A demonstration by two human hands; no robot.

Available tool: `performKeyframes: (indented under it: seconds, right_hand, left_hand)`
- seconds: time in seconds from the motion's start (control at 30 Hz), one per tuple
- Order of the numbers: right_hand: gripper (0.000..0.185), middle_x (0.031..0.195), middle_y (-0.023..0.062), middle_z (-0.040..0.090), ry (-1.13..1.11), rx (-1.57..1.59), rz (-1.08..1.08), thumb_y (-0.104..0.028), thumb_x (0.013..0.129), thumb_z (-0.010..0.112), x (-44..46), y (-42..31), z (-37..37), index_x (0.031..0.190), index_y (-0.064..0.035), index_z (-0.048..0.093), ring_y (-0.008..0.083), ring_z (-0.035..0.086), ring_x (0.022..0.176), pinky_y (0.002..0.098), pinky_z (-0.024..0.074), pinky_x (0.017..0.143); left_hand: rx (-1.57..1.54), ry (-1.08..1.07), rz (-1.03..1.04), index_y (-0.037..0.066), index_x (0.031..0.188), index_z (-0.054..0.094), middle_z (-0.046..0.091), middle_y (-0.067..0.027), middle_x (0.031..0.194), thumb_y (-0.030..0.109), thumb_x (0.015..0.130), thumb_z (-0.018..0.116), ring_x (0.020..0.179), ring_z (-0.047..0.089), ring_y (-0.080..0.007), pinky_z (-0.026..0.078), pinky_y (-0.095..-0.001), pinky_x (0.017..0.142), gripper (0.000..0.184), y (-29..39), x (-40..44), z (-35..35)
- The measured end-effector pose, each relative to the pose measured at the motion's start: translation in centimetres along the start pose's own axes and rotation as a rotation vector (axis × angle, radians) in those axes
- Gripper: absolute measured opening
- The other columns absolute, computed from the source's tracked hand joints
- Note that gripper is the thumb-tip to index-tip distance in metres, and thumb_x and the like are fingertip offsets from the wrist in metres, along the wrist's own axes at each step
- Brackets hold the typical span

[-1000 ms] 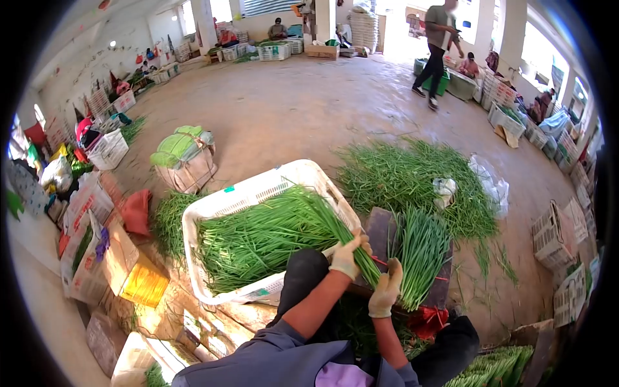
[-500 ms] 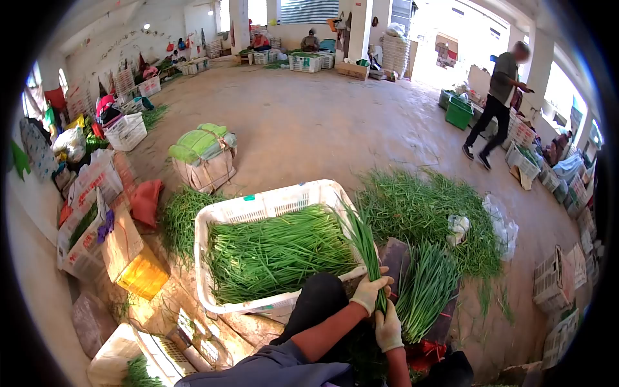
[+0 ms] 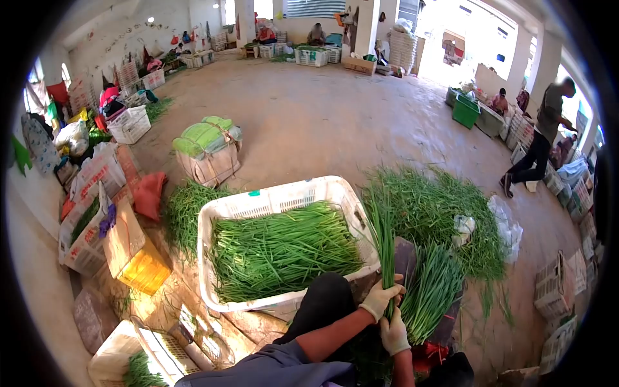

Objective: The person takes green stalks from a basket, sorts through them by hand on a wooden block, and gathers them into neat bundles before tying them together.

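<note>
A thin bunch of green chives (image 3: 383, 238) stands nearly upright over the right edge of a white plastic crate (image 3: 205, 258). My left hand (image 3: 382, 299), in a pale glove, is closed around its lower part. Just below, my right hand (image 3: 393, 332), also gloved, is closed at the bottom end of the same bunch, mostly hiding the stalk ends. Many loose chives (image 3: 284, 251) fill the crate. Right of my hands, a larger pile of chives (image 3: 429, 293) lies on a dark board.
Loose green trimmings (image 3: 432, 206) cover the floor ahead, with a clear plastic bag (image 3: 506, 229) beside them. A tied bundle (image 3: 207, 149) sits beyond the crate. At left stands a yellow box (image 3: 145, 267). A person (image 3: 541, 135) walks at right; others sit along the walls.
The chives in my hands have swung more upright, and both hands have shifted slightly right. The walking person has moved farther right.
</note>
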State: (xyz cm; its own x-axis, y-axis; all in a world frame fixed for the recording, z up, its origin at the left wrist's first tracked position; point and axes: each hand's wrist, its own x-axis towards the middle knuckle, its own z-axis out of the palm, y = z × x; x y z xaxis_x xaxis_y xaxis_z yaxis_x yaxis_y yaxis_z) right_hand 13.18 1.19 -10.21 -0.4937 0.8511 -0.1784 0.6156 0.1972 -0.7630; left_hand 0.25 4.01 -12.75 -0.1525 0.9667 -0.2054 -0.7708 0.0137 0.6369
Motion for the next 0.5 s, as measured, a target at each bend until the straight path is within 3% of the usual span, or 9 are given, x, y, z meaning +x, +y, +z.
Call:
performKeyframes:
  seconds: [0.07, 0.1, 0.13, 0.2, 0.27, 0.33, 0.4, 0.5]
  right_hand:
    - [0.066, 0.13, 0.0318, 0.054, 0.069, 0.013, -0.096, -0.018, 0.094, 0.056, 0.1, 1.3, 0.4, 0.149, 0.0034, 0.025, 0.043, 0.056, 0.119, 0.0439, 0.0455, 0.097]
    - [0.07, 0.136, 0.0328, 0.049, 0.085, -0.039, -0.167, -0.017, 0.094, 0.057, 0.2, 1.8, 0.5, 0.151, 0.0025, 0.021, 0.0422, 0.052, 0.124, 0.0431, 0.043, 0.101]
    - [0.054, 0.123, 0.0303, 0.055, 0.161, 0.03, -0.217, -0.016, 0.094, 0.057, -0.2, 0.6, 0.5, 0.141, 0.0011, 0.035, 0.0466, 0.057, 0.111, 0.0474, 0.048, 0.09]
    - [0.038, 0.106, 0.031, 0.059, 0.206, 0.085, -0.234, -0.016, 0.094, 0.056, -0.4, 2.3, 1.7, 0.126, 0.0004, 0.043, 0.0489, 0.059, 0.098, 0.0508, 0.049, 0.08]
    - [0.034, 0.099, 0.0296, 0.062, 0.173, 0.19, -0.129, -0.017, 0.095, 0.056, -2.0, 2.0, 1.8, 0.121, 0.0, 0.044, 0.048, 0.06, 0.096, 0.0501, 0.0489, 0.08]
    - [0.033, 0.095, 0.0287, 0.062, 0.143, 0.211, -0.067, -0.018, 0.095, 0.057, -3.8, 2.7, 1.6, 0.119, -0.0002, 0.045, 0.0473, 0.06, 0.095, 0.0496, 0.0486, 0.079]
    - [0.032, 0.096, 0.0283, 0.062, 0.071, 0.246, 0.073, -0.018, 0.095, 0.057, -5.3, 4.0, 1.1, 0.118, 0.0005, 0.046, 0.0467, 0.061, 0.094, 0.0476, 0.0484, 0.079]
    - [0.037, 0.088, 0.026, 0.062, 0.19, 0.336, 0.113, -0.019, 0.095, 0.056, -5.0, 5.3, -1.0, 0.124, 0.0023, 0.045, 0.0406, 0.063, 0.081, 0.0446, 0.0495, 0.073]
  left_hand:
    - [0.263, -0.054, 0.098, 0.001, 0.131, 0.05, 0.067, -0.0126, 0.089, 0.008, 0.091, 0.062, 0.068, 0.062, -0.0177, 0.052, -0.0306, 0.064, 0.042, 0.6, 0.8, -0.4]
    - [0.138, -0.017, 0.102, -0.001, 0.127, 0.05, 0.067, -0.0147, 0.09, 0.008, 0.087, 0.064, 0.067, 0.063, -0.0209, 0.052, -0.0314, 0.064, 0.043, 0.8, 0.0, 0.4]
    - [0.131, -0.001, 0.077, -0.002, 0.125, 0.05, 0.068, -0.0155, 0.09, 0.006, 0.084, 0.064, 0.068, 0.063, -0.0203, 0.052, -0.0309, 0.062, 0.043, 1.1, -0.1, 0.5]
    - [0.065, 0.039, -0.018, -0.002, 0.128, 0.049, 0.067, -0.0129, 0.088, 0.003, 0.085, 0.065, 0.067, 0.062, -0.0176, 0.052, -0.0304, 0.061, 0.046, 1.4, -0.6, 1.0]
    - [0.039, 0.002, -0.01, -0.002, 0.138, 0.043, 0.068, -0.0154, 0.092, 0.004, 0.091, 0.065, 0.067, 0.062, -0.0164, 0.053, -0.0326, 0.06, 0.052, 0.1, -0.1, 0.0]
    - [0.054, 0.025, -0.019, -0.002, 0.13, 0.047, 0.068, -0.0155, 0.098, 0.004, 0.09, 0.066, 0.068, 0.064, -0.0181, 0.054, -0.0347, 0.059, 0.045, 0.1, -0.1, 0.6]
    - [0.183, 0.043, -0.02, 0.0, 0.134, 0.045, 0.067, -0.0161, 0.101, 0.006, 0.088, 0.069, 0.069, 0.064, -0.019, 0.056, -0.0363, 0.061, 0.052, -1.5, 1.0, 0.8]
    - [0.319, -0.087, -0.146, 0.001, 0.128, 0.048, 0.068, -0.015, 0.101, 0.012, 0.089, 0.069, 0.071, 0.065, -0.0199, 0.055, -0.0351, 0.061, 0.046, -3.1, 5.7, 3.6]
